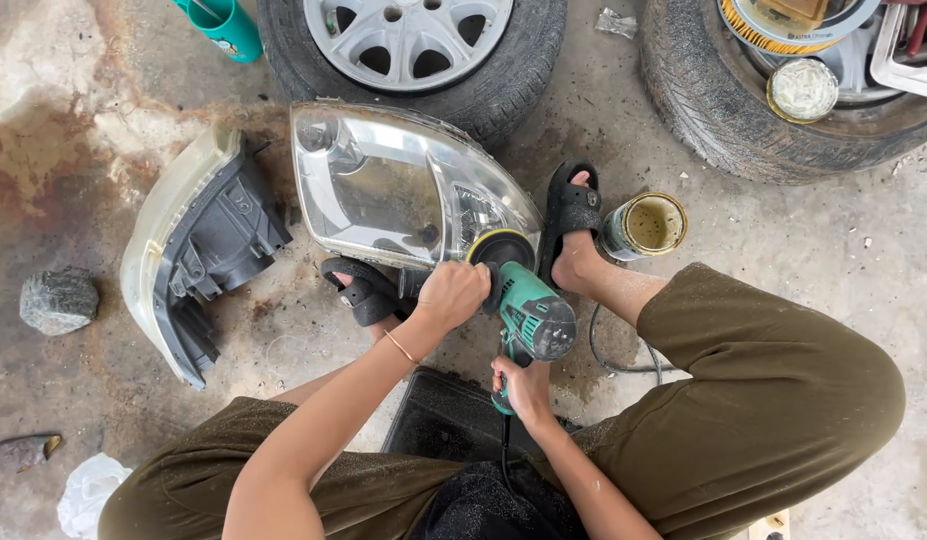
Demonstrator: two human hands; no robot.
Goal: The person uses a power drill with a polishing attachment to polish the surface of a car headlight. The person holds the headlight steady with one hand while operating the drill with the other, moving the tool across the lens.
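From the head camera, looking straight down, a person sits low on a stained concrete floor, knees in olive trousers spread toward four and eight o'clock. At the centre lies a clear car headlight, lens up, its near edge between the person's two sandalled feet. A green electric polisher stands just below it toward five o'clock, and its yellow-edged pad touches the lens at the lower right corner. The left hand, with a thin bangle on the wrist, is closed around the front of the tool just behind the pad, fingers curled tight. The right hand grips the rear handle at six o'clock, fingers wrapped round it where the black cord leaves. A second headlight, turned with its dark back housing showing, lies at nine o'clock, and a grey stone sits farther out the same way. A wheel with a silver rim lies at twelve o'clock, a worn tyre holding tins at one o'clock, and an open tin rests just beside the right foot at two o'clock.
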